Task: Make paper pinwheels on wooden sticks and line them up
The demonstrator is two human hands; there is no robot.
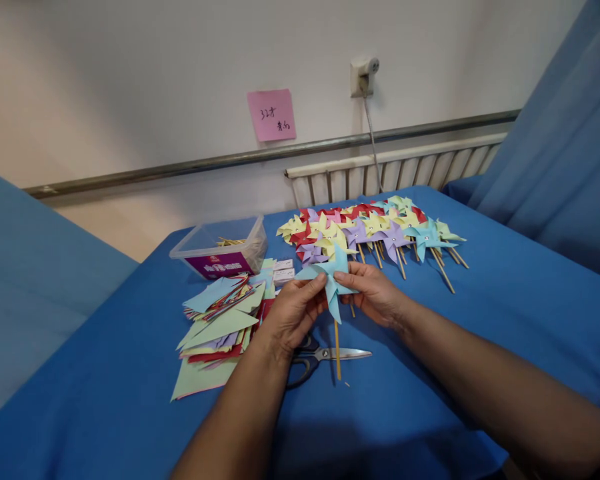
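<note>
Blue pinwheel (333, 293) is held by left hand (291, 315) and right hand (377, 293).

A metal rail (205, 164) crosses the pale far wall (155, 67) above a white radiator (409, 170); blue fabric (555, 140), probably a curtain, hangs at right.

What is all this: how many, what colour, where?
Held pinwheel: one, light blue, centre
Other pinwheels: many, multicoloured, right rear
Box: one, clear, purple label, left
Sticks: several, tan, in box
Paper stacks: several, multicoloured, before box
Small packs: two, whitish, beside box
Scissors: one, dark-handled, lower centre
Table cover: one, blue, beneath
Wall: one, white, behind
Note: one, pink, on wall
Socket: one, white, on wall
Rail: one, grey, along wall
Radiator: one, white, rear
Drapes: two, blue, sides
Forearms: two, bare, foreground
Left grip: one, bare, on pinwheel
Right grip: one, bare, likewise
</note>
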